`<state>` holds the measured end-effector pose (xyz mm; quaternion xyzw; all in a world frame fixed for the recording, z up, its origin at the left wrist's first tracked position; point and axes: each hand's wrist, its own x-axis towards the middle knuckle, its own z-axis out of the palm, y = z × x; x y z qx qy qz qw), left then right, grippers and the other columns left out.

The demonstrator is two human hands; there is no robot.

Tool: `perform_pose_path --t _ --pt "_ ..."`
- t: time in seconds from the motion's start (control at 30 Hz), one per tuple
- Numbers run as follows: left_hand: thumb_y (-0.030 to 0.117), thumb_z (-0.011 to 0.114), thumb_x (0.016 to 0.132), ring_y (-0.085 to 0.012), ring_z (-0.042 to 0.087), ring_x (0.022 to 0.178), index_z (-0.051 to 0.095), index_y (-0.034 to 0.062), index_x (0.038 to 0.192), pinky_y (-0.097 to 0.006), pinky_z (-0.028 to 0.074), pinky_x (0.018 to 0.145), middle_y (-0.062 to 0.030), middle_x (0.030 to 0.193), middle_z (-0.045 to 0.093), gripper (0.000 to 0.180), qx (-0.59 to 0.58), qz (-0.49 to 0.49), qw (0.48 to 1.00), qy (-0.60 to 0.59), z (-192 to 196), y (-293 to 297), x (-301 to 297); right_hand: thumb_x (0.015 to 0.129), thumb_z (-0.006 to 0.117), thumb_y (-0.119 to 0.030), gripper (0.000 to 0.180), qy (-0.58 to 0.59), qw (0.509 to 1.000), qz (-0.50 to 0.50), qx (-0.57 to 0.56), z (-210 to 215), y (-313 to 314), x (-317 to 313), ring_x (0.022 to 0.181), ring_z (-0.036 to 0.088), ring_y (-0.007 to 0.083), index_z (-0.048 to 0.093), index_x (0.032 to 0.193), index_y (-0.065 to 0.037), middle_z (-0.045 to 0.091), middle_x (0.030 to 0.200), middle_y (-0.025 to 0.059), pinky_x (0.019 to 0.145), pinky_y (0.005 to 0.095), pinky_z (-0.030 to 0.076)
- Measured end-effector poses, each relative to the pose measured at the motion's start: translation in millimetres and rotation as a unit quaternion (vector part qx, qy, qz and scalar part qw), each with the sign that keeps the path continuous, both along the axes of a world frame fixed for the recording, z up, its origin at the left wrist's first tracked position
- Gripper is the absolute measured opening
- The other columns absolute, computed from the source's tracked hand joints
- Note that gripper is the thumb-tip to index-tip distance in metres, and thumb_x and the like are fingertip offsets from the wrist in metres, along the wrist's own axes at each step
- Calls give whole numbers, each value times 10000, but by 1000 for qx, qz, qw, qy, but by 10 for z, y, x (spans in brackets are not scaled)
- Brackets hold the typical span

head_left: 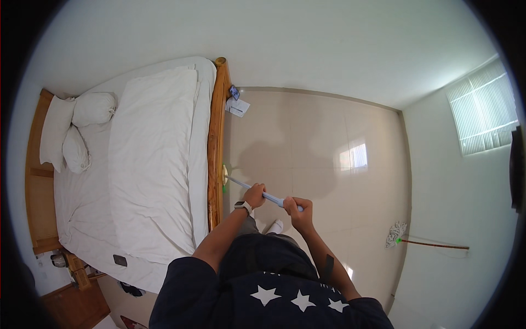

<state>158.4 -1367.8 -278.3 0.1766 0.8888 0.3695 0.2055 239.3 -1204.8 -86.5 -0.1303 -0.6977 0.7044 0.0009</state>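
Note:
My left hand [254, 195] is wrapped round the middle of a pale blue pole, part of what looks like a long-handled broom [272, 199]. Close to the pole's top end, my right hand [299, 214] grips it too. The pole slants forward and left, down to the floor. Its head [224, 175], pale yellow with green edges, is at the foot of the bed and partly hidden by the wooden footboard [216, 148]. A watch is strapped on my left wrist.
The bed [153, 148] with white bedding and pillows [95, 108] fills the left side. Beyond its footboard, a phone [234, 92] and paper with a pen [238, 107] lie on the tiled floor [307, 137]. A string mop [395, 234] leans at the right wall.

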Motion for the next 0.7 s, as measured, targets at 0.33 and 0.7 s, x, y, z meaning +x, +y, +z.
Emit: perform_pose_path --t 0.33,0.7 --pt "48 662 738 -327 580 748 563 43 815 -389 465 672 -132 751 585 125 227 -171 958 -36 -175 442 -253 877 676 -68 290 92 962 62 249 200 -439 -205 439 493 207 553 630 20 540 542 123 465 348 378" --pt "48 611 829 -322 638 864 586 74 959 -414 509 734 -118 928 642 134 256 -238 935 -56 706 689 -497 902 647 -65 266 37 964 -17 262 1114 -416 -313 504 507 239 549 667 14 534 592 126 504 344 396"
